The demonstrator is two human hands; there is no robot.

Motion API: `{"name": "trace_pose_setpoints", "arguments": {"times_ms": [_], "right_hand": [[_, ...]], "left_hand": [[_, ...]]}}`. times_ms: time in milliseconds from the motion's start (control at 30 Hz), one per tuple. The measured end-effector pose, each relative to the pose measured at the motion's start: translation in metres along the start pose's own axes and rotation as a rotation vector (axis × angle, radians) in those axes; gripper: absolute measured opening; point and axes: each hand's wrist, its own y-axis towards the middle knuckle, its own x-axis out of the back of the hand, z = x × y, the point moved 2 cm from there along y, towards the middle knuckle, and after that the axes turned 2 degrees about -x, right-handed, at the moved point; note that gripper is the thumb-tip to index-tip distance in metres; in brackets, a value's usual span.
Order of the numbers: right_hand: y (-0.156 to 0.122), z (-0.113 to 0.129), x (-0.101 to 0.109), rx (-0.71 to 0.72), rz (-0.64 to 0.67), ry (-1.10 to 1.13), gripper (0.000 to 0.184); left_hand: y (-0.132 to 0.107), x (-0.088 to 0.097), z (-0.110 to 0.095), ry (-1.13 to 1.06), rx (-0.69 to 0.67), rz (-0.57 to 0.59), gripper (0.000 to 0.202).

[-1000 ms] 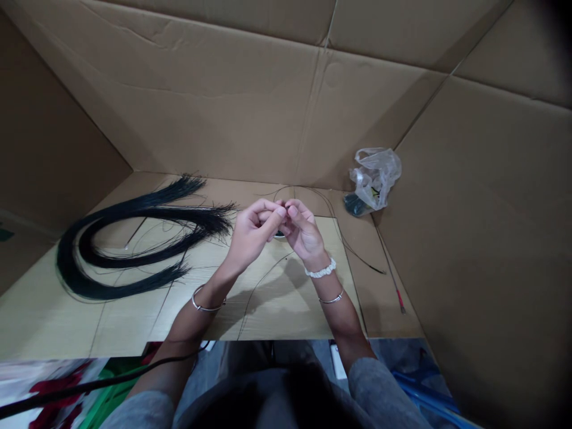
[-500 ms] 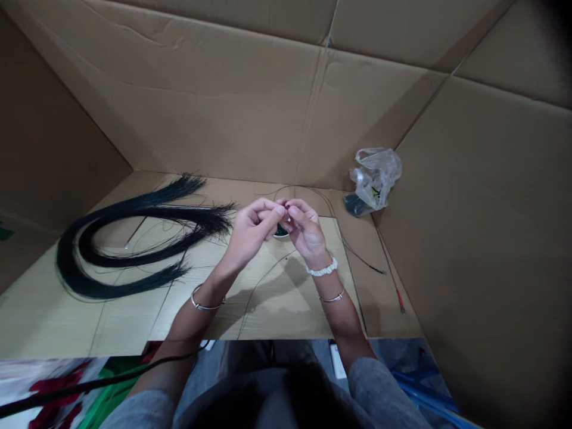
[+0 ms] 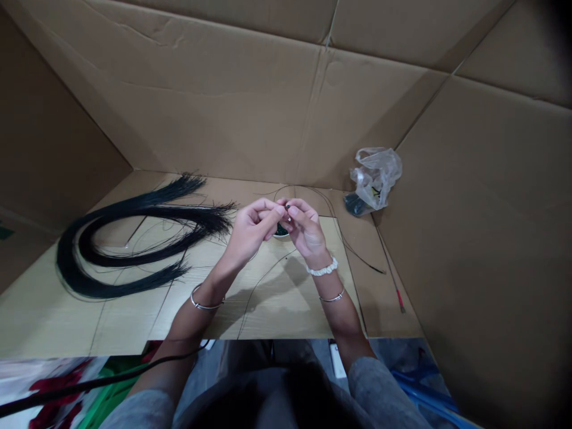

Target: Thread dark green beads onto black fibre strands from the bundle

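Observation:
My left hand (image 3: pixel 254 223) and my right hand (image 3: pixel 307 229) meet fingertip to fingertip over the middle of the board. Both are closed in a pinch. Between thumbs and fingers shows a tiny dark piece (image 3: pixel 287 207), too small to name. Below the hands, partly hidden by them, is a small white-rimmed dish (image 3: pixel 281 235) with dark green contents. A thin dark wire (image 3: pixel 257 285) curves from under my right hand toward the board's front edge.
Bundles of dark wire (image 3: pixel 71 262) lie curved at the left. A clear plastic bag (image 3: pixel 379 173) stands at the back right, near a thin rod with a red end (image 3: pixel 399 295). Loose wires (image 3: pixel 357 255) trail at the right. Cardboard walls (image 3: pixel 250 113) enclose the surface.
Both hands stay in the same place. The dark piece at the fingertips looks slightly different; otherwise nothing has visibly moved.

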Motion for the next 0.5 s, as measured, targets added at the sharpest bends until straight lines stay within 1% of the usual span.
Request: {"name": "trace_pose_setpoints", "arguments": {"times_ms": [300,500], "right_hand": [[0.0001,0.0007,0.0006,-0.024,-0.013,-0.035,0.020],[0.0010,0.0010,0.0047,-0.047,0.039,-0.040,0.017]], "left_hand": [[-0.0002,0.0003,-0.0011,0.022,0.023,-0.018,0.026],[-0.0003,0.0012,-0.0012,0.023,0.038,0.005,0.028]]}}
